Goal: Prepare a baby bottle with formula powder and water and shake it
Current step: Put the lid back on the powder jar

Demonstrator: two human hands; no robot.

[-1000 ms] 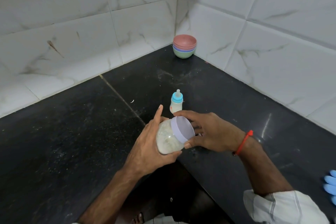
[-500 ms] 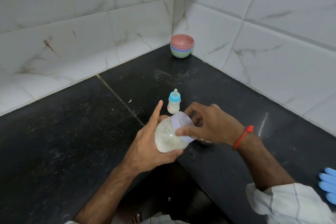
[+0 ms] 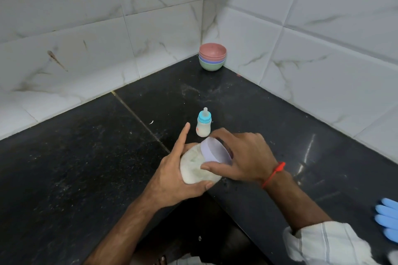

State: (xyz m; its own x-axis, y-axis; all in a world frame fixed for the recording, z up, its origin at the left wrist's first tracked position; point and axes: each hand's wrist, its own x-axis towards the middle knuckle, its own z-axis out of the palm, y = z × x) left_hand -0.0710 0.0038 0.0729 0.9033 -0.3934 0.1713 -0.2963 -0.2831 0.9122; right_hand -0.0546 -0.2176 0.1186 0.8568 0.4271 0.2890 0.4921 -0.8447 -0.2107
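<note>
A left hand (image 3: 172, 176) wraps a tilted powder jar (image 3: 195, 168) above the black counter (image 3: 64, 168) while right hand (image 3: 243, 157) fingers clasp its lilac lid (image 3: 215, 151); the capped baby bottle (image 3: 203, 123) stands just beyond.

The right hand (image 3: 245, 157) now wraps over the lavender lid (image 3: 215, 150) of the powder jar (image 3: 196, 168), thumb laid across the jar's front where a second ago the fingers (image 3: 221, 133) only cupped the rim. The left hand (image 3: 178, 176) has spread, its index finger raised straight. The jar sits slightly lower over the surface (image 3: 86, 157).
</note>
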